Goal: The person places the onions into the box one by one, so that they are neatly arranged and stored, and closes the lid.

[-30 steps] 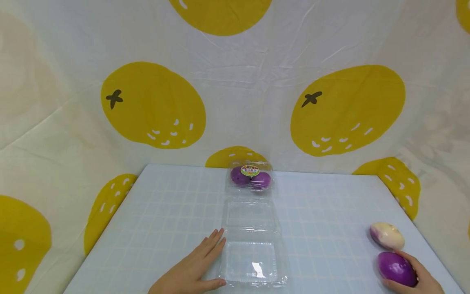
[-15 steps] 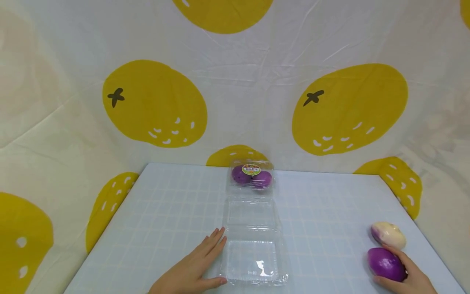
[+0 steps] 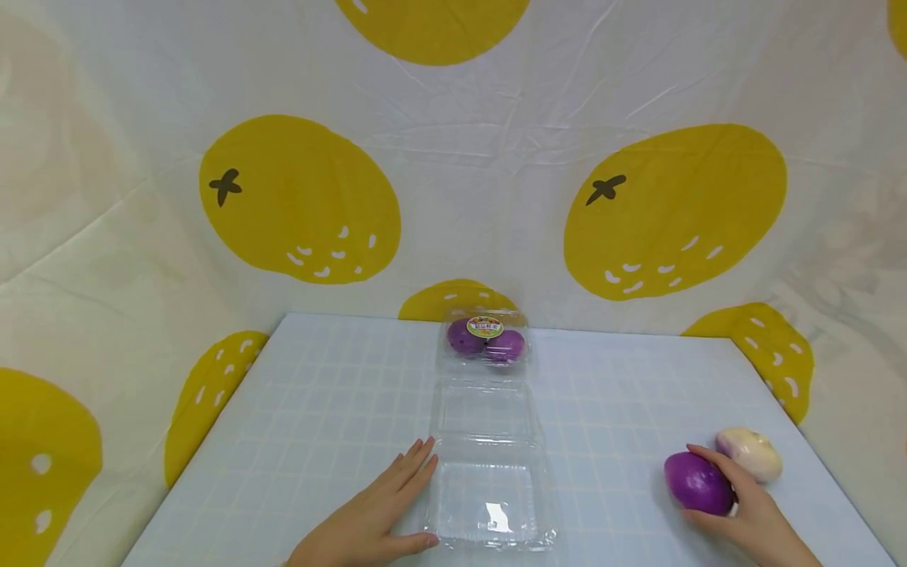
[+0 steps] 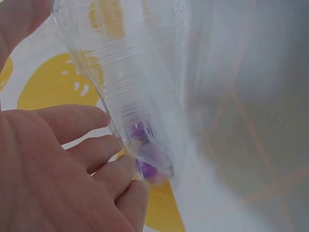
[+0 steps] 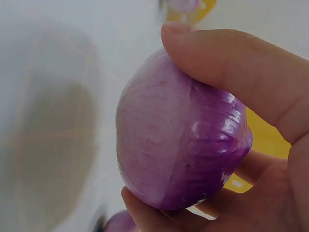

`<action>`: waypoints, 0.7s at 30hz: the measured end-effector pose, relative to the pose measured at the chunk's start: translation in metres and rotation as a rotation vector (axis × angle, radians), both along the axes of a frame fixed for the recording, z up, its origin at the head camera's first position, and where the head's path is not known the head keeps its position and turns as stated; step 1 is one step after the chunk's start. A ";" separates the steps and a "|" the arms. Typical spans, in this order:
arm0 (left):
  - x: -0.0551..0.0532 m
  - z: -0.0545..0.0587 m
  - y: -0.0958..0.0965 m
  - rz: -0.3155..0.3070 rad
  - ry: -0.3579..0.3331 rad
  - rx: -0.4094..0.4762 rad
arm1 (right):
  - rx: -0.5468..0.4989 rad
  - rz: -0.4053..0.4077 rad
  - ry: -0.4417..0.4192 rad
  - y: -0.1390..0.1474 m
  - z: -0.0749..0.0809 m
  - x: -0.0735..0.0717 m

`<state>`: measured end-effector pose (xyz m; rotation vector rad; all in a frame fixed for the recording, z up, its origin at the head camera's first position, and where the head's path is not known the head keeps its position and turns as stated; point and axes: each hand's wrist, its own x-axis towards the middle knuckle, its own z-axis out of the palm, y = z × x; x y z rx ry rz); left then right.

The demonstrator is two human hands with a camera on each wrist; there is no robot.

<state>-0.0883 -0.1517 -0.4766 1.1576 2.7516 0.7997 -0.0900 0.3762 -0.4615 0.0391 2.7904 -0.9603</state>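
My right hand (image 3: 744, 504) grips a purple onion (image 3: 697, 482) between thumb and fingers. In the right wrist view the onion (image 5: 178, 135) shows glossy purple skin, and its shadow falls apart from it to the left. Just beyond that hand lies a cream-coloured onion-shaped piece (image 3: 751, 454) with a purple end. My left hand (image 3: 372, 516) rests beside an open clear plastic clamshell box (image 3: 485, 504), its extended fingertips at the left rim. In the left wrist view those fingers (image 4: 91, 150) lie along the rim of the clear box (image 4: 135, 53).
Behind the open box stands a second clear box (image 3: 485, 366), closed, with a label on top and two purple onions (image 3: 505, 346) inside. A pale checked cloth covers the table (image 3: 333, 394). A white curtain with yellow fruit prints (image 3: 482, 197) encloses its back and sides.
My right hand has carried the purple onion left and somewhat farther from me, away from the right side of the table. The left hand and both boxes stay in place.
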 end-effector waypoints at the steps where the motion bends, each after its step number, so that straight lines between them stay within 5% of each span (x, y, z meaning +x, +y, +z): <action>1: 0.000 0.000 0.000 0.001 -0.009 -0.002 | 0.003 0.015 0.030 -0.003 0.001 -0.001; 9: -0.001 -0.002 0.001 0.004 -0.025 -0.014 | 0.027 0.072 0.145 -0.033 0.014 -0.009; 21: 0.000 -0.002 0.000 -0.001 0.054 0.000 | -0.061 0.215 0.273 -0.073 0.038 -0.021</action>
